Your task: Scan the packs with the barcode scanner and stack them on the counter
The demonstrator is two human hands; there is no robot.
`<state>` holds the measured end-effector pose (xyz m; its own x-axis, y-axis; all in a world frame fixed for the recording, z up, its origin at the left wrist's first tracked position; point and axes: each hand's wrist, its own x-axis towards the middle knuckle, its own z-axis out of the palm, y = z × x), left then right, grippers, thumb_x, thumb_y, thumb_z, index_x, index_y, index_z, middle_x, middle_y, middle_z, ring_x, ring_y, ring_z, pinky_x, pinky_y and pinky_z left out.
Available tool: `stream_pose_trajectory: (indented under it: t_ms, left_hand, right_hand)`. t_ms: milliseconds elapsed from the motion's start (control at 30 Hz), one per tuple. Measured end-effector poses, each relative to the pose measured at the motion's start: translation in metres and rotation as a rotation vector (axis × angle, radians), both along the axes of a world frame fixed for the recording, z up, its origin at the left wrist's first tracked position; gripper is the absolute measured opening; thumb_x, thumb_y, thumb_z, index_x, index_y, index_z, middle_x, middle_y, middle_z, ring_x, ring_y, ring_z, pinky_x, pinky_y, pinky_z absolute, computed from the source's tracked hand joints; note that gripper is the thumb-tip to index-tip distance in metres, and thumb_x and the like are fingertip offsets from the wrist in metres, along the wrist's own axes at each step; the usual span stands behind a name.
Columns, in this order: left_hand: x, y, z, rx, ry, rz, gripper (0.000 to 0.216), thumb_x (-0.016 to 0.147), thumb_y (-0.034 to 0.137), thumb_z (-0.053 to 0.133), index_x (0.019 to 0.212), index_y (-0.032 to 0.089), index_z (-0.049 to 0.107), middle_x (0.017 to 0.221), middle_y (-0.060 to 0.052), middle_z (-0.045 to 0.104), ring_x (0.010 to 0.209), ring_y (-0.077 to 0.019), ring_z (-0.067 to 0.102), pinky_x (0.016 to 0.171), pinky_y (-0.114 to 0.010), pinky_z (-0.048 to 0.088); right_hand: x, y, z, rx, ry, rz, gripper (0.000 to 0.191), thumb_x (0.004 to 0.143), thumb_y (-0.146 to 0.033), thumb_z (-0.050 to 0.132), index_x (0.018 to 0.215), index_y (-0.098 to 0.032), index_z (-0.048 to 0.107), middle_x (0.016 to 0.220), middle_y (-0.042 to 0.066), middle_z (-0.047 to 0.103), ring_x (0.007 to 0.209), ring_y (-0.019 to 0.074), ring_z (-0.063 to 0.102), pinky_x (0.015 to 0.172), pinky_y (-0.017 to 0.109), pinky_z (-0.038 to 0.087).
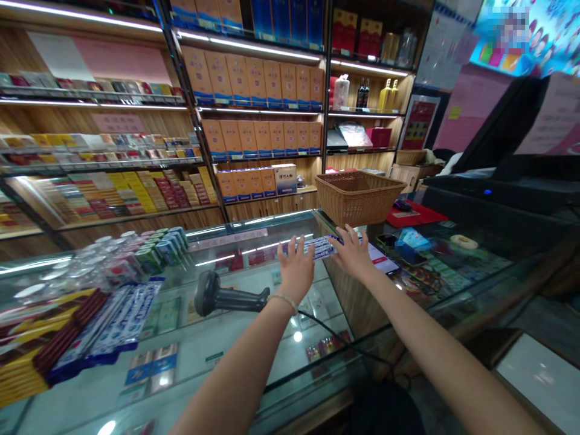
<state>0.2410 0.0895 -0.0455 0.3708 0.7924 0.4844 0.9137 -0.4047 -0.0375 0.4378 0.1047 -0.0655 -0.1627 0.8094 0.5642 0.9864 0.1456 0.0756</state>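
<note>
Between my left grip (296,272) and right grip (357,257) lie the blue-and-white packets (321,247), crosswise.
From my distant seat, I see both grips palm down with fingers spread; whether the fingertips press on the packets, I cannot tell. Their long axis runs from one hand toward the other, so neither seems clearly nearer. Further out on the glass desk (247,338), a scanner (240,298) lies left of them, and a wicker basket (357,199) stands beyond.
</note>
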Motion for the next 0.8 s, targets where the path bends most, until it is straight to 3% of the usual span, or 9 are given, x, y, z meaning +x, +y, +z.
stream_pose_trajectory:
  t_ms: [133, 267, 367, 533, 800]
  left_hand:
    - [-0.003, -0.005, 0.001, 0.042, 0.010, -0.053, 0.041, 0.098, 0.023, 0.046, 0.132, 0.027, 0.070, 0.160, -0.011, 0.049, 0.153, -0.0348, 0.033, 0.124, -0.069, 0.017]
    - [-0.002, -0.008, 0.004, 0.051, 0.006, -0.100, 0.033, 0.098, 0.029, 0.050, 0.112, 0.026, 0.079, 0.158, -0.008, 0.052, 0.153, -0.0346, 0.034, 0.127, -0.067, 0.013]
    - [-0.002, -0.008, 0.004, 0.033, 0.027, -0.104, 0.030, 0.097, 0.031, 0.053, 0.108, 0.026, 0.081, 0.159, -0.007, 0.051, 0.153, -0.0349, 0.033, 0.127, -0.067, 0.012]
    - [-0.003, -0.008, 0.003, 0.001, 0.044, -0.055, 0.030, 0.093, 0.033, 0.060, 0.113, 0.023, 0.079, 0.162, -0.009, 0.047, 0.155, -0.0369, 0.029, 0.127, -0.067, 0.012]
    - [-0.004, -0.009, 0.001, -0.050, 0.061, 0.028, 0.041, 0.099, 0.039, 0.053, 0.131, 0.023, 0.071, 0.169, -0.011, 0.034, 0.159, -0.0352, 0.019, 0.127, -0.069, 0.008]
  right_hand:
    - [-0.013, -0.013, 0.006, 0.046, -0.035, 0.032, 0.049, 0.096, -0.041, 0.060, 0.140, -0.020, 0.063, 0.166, 0.021, 0.036, 0.155, 0.0384, 0.025, 0.120, 0.069, 0.016]
    - [-0.021, -0.018, 0.009, 0.110, -0.089, 0.097, 0.036, 0.098, -0.041, 0.056, 0.113, -0.015, 0.077, 0.162, 0.023, 0.042, 0.156, 0.0370, 0.026, 0.122, 0.068, 0.008]
    - [-0.022, -0.017, 0.006, 0.121, -0.103, 0.110, 0.036, 0.099, -0.043, 0.055, 0.102, -0.016, 0.080, 0.158, 0.023, 0.047, 0.155, 0.0357, 0.028, 0.123, 0.067, 0.007]
    - [-0.022, -0.014, -0.002, 0.092, -0.076, 0.083, 0.040, 0.100, -0.047, 0.054, 0.107, -0.017, 0.079, 0.160, 0.023, 0.045, 0.155, 0.0349, 0.028, 0.122, 0.068, 0.008]
    - [-0.022, -0.013, -0.007, 0.015, -0.019, 0.013, 0.046, 0.102, -0.053, 0.049, 0.125, -0.023, 0.074, 0.165, 0.020, 0.038, 0.157, 0.0355, 0.024, 0.121, 0.070, 0.010]
